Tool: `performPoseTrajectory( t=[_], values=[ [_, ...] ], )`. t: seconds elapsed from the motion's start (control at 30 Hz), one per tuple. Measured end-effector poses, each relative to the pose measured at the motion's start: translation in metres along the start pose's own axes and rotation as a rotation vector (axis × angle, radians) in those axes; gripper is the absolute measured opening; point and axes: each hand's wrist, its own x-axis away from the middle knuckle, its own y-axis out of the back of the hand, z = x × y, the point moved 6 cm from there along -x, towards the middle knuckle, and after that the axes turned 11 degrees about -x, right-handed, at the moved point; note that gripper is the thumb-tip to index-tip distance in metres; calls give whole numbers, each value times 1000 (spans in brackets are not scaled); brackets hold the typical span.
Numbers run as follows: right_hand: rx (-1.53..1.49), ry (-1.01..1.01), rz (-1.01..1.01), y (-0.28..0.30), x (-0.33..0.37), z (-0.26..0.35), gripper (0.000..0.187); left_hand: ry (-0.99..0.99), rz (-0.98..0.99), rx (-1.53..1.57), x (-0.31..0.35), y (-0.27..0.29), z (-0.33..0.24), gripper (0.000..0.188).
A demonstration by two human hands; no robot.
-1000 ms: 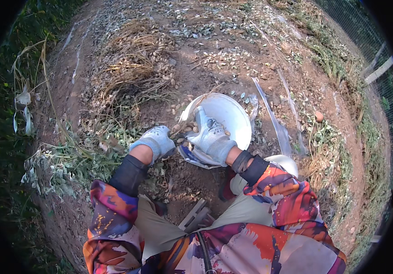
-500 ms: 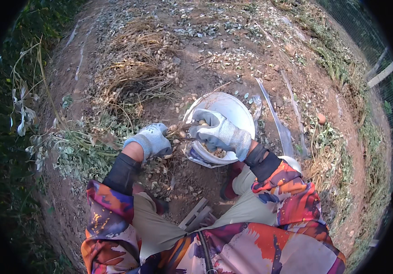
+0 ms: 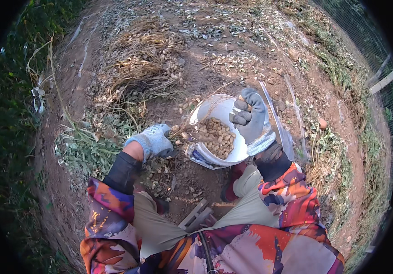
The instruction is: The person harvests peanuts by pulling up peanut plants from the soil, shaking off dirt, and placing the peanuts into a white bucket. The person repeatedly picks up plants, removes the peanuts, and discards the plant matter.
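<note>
My left hand (image 3: 153, 141), in a pale blue and grey glove, is closed around a peanut plant (image 3: 109, 148). Its leafy stems trail to the left, while roots with a few pods stick out on the bucket side. Over the right rim of a white bucket (image 3: 242, 148) is my right hand (image 3: 255, 121), gloved alike, palm turned up and fingers curled in. A tan peanut shows between its thumb and fingers; whatever else lies in the fist is hidden. Many peanuts (image 3: 215, 135) fill the bottom of the bucket. A thin root strand arches over the bucket between the hands.
Beyond my left hand lies a heap of dried peanut plants (image 3: 141, 68) with pods attached. Strips of plastic film (image 3: 281, 123) lie right of the bucket. A slatted piece (image 3: 196, 215) sits between my feet. Tall green plants border the left; a mesh fence (image 3: 365, 41) stands right.
My right hand has moved right and up from over the bucket's middle, turning palm up, which uncovers the peanuts inside. My left hand has stayed nearly in place with the peanut plant.
</note>
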Motion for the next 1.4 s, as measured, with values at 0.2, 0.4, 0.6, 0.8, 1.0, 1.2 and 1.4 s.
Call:
performPoseTrajectory(
  t=[0.2, 0.4, 0.6, 0.8, 1.0, 1.2, 1.4],
  values=[
    [2120, 434, 75, 11, -24, 23, 41, 17, 118, 136, 7, -8, 2, 24],
    [804, -470, 433, -5, 16, -50, 40, -128, 139, 408, 17, -7, -12, 21],
    [672, -457, 647, -17, 25, -71, 44, -93, 161, 383, 0, -26, 16, 43],
    [332, -782, 423, -11, 35, -83, 37, -202, 165, 544, 10, -19, -3, 43],
    [1812, -2, 714, -19, 19, -73, 26, -41, 105, 224, -1, -22, 7, 30],
    [2451, -29, 300, 0, -7, -49, 26, -15, 29, 26, 3, -21, 11, 30],
    [2171, 270, 426, 24, -9, -23, 37, 63, 125, 216, 25, -12, 10, 21]
  ],
)
